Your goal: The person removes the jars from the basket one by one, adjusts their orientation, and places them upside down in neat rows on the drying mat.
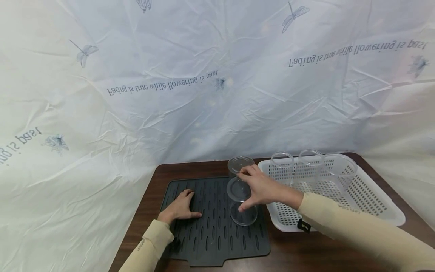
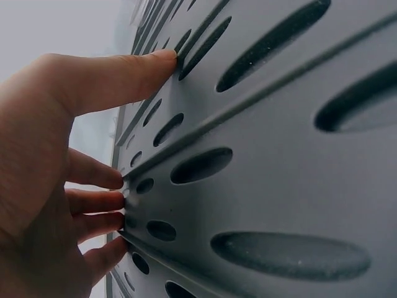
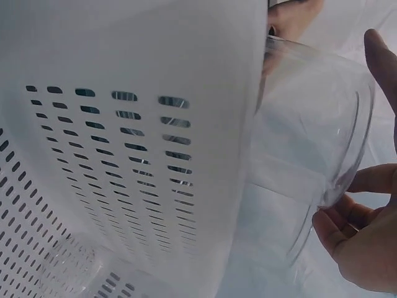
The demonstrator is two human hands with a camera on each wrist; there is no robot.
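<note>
Two clear cylindrical containers stand one behind the other on the right side of a dark grey ribbed mat (image 1: 210,226). My right hand (image 1: 259,189) reaches over the front container (image 1: 237,191). In the right wrist view its curled fingers (image 3: 338,230) are at the rim, close to the neighbouring container, while the thumb (image 3: 379,56) stands apart from the wall. The back container (image 1: 239,162) is partly hidden behind that hand. My left hand (image 1: 180,207) rests on the mat's left part, thumb and fingers spread, fingertips at the slotted surface (image 2: 260,180), holding nothing.
To the right stands a white perforated plastic basket (image 1: 391,213) with three clear containers (image 1: 310,160) in it; my right forearm crosses over its front. Mat and basket are on a dark brown wooden table (image 1: 248,260). Behind hangs a white printed sheet (image 1: 190,124).
</note>
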